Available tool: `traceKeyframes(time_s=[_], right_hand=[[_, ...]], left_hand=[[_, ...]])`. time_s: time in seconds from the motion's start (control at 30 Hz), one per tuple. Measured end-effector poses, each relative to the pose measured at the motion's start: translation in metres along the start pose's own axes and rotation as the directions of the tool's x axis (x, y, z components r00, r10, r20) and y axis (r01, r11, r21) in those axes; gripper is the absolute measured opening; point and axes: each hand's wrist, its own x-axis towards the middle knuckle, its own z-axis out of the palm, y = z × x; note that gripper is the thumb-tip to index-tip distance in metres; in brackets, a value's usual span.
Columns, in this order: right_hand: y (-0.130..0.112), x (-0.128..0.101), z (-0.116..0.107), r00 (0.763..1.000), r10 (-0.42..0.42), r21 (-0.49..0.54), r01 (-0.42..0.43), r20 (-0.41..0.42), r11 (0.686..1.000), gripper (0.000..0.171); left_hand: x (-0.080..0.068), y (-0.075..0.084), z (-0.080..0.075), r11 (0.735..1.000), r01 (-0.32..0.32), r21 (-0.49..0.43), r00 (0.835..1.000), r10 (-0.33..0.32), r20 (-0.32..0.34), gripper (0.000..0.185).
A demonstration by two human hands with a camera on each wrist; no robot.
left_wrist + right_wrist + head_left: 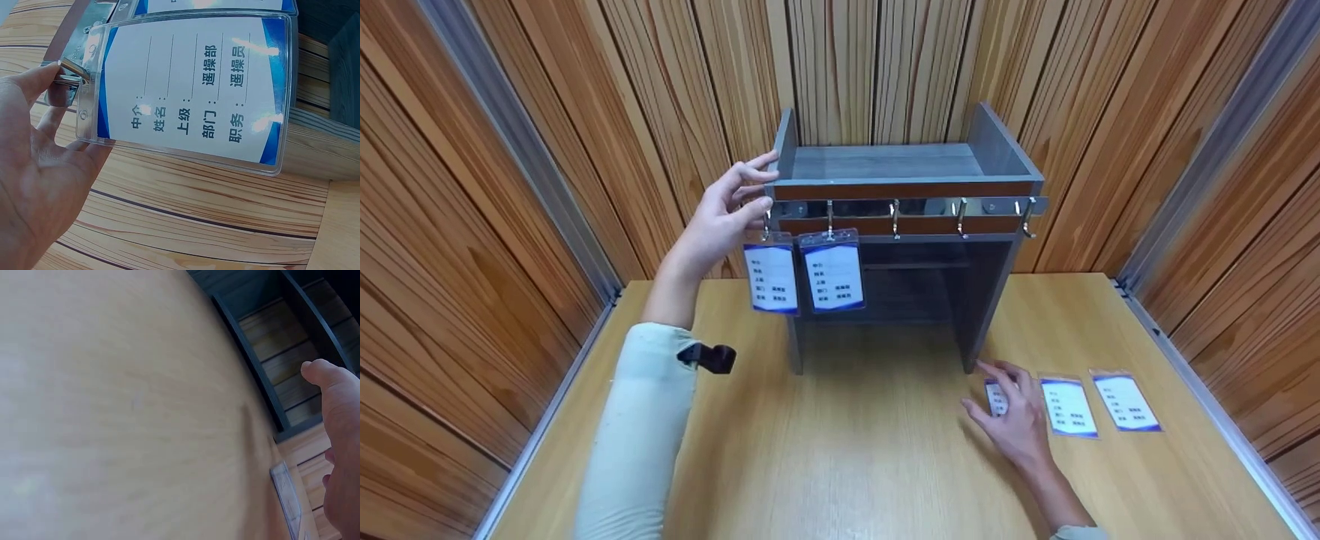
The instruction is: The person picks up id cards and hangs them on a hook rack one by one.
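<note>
Badges in clear plastic sleeves are what we are hanging on the small grey wooden shelf unit [900, 187], whose front rail carries a row of silver metal hooks [895, 217]. Our left hand [727, 217] is reaching up at the leftmost hook, fingers loosely spread, thumb and forefinger touching the metal clip of the first blue-and-white hanging badge [771, 277]; the left wrist view is showing that clip resting against our fingertips [53, 76], and we cannot tell whether it is being pinched. A second hanging badge [832, 271] is dangling just beside it. Our right hand [1014, 416] is lying flat on the pale wooden table [847, 465], fingers extended over the nearest loose badge [996, 397], with two more loose badges [1069, 406] lying to its right. To do this well, we are judging that the fingertips should slide the card toward the table edge or tip up one corner before pinching it, keeping the clip end leading so it meets the third hook squarely.
</note>
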Motion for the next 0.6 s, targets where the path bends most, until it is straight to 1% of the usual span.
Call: traceKeyframes(time_s=[0.2,0.3,0.37,0.47,0.6], right_hand=[[0.007,0.000,-0.010,0.996,0.083,-0.013,-0.083,-0.019,0.996,0.071],[0.007,0.002,-0.014,0.988,0.153,-0.023,-0.153,0.008,0.988,0.076],[0.007,0.004,-0.017,0.977,0.208,-0.027,-0.207,0.048,0.978,0.079],[0.007,0.006,-0.019,0.952,0.282,-0.048,-0.278,0.117,0.959,0.082],[0.011,0.008,-0.021,0.919,0.346,-0.099,-0.332,0.192,0.938,0.082]], left_hand=[[-0.001,0.000,0.000,1.000,-0.004,0.013,1.000,0.004,0.001,0.034],[-0.001,0.000,-0.001,1.000,-0.003,0.011,1.000,0.003,0.002,0.032],[-0.001,0.000,-0.001,1.000,-0.005,0.010,1.000,0.005,0.001,0.032],[0.000,0.000,-0.002,1.000,-0.006,0.006,1.000,0.006,-0.001,0.031],[0.000,0.000,-0.001,1.000,-0.014,0.001,1.000,0.014,0.002,0.032]])
